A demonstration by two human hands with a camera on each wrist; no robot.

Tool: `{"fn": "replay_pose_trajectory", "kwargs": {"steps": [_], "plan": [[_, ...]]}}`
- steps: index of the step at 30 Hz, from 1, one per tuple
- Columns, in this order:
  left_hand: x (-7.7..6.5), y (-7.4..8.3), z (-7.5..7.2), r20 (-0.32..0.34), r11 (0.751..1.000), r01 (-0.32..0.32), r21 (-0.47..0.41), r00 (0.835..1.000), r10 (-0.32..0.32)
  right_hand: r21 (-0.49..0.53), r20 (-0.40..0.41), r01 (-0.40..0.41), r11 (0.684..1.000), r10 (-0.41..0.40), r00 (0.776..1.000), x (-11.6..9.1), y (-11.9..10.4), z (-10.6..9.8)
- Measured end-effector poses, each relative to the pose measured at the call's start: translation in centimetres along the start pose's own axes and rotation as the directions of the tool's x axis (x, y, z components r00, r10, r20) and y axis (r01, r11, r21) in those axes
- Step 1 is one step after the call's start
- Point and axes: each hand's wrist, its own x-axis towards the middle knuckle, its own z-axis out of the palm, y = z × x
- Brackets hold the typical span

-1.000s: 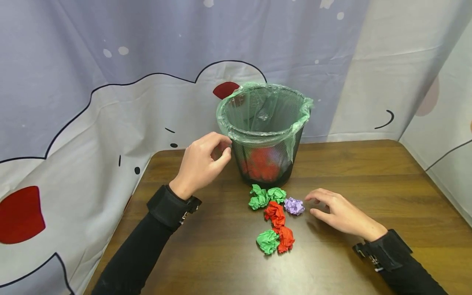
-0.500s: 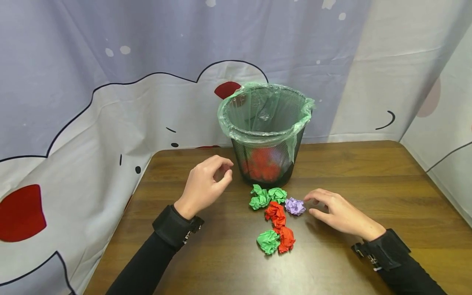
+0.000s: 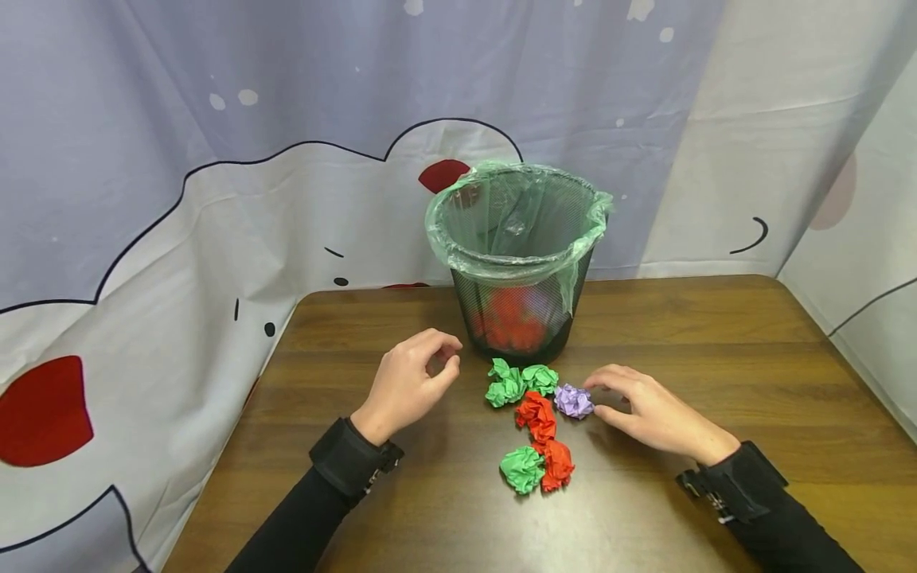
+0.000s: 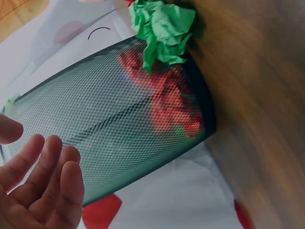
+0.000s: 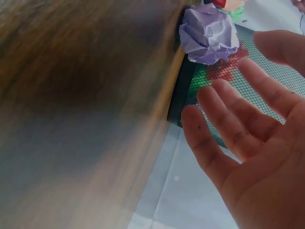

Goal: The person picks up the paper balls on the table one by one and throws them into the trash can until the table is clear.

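My right hand reaches around the near side of a crumpled purple paper ball, thumb and fingers spread and loosely bent. In the right wrist view the purple ball sits just beyond the fingertips, with a gap showing. My left hand, holding nothing, hovers left of two green paper balls with relaxed, bent fingers. Two red paper balls and another green one lie nearer to me. Behind them stands a black mesh wastebasket lined with a green bag.
Red and some other crumpled paper shows through the basket's mesh. All of it stands on a brown wooden table. A patterned curtain hangs behind the table, and a thin cable runs along the right side.
My left hand has come down from beside the basket's rim toward the table. The right hand has edged left, closer to the purple paper ball. The paper balls lie where they were.
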Motion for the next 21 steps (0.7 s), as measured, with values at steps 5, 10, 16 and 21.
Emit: {"fn": "replay_pose_trajectory", "kwargs": {"steps": [5, 10, 16, 21], "plan": [[-0.4, 0.0, 0.6, 0.022, 1.000, 0.012, -0.006, 1.000, -0.011, -0.021, 0.035, -0.005, 1.000, 0.006, 0.999, 0.4, -0.4, 0.1], [-0.7, 0.0, 1.1, 0.042, 1.000, 0.011, -0.016, 0.999, -0.011, -0.036, 0.084, -0.021, 0.999, 0.024, 0.996, 0.8, -0.7, 0.5], [-0.9, 0.0, 1.4, 0.044, 1.000, 0.014, -0.018, 0.999, -0.013, -0.081, 0.127, -0.002, 0.997, 0.012, 0.992, 1.4, -0.9, 1.2], [-1.0, 0.0, 1.8, 0.059, 0.999, 0.021, -0.027, 0.998, -0.019, -0.087, 0.162, 0.005, 0.996, 0.009, 0.987, 1.6, -0.8, 1.7]]}}
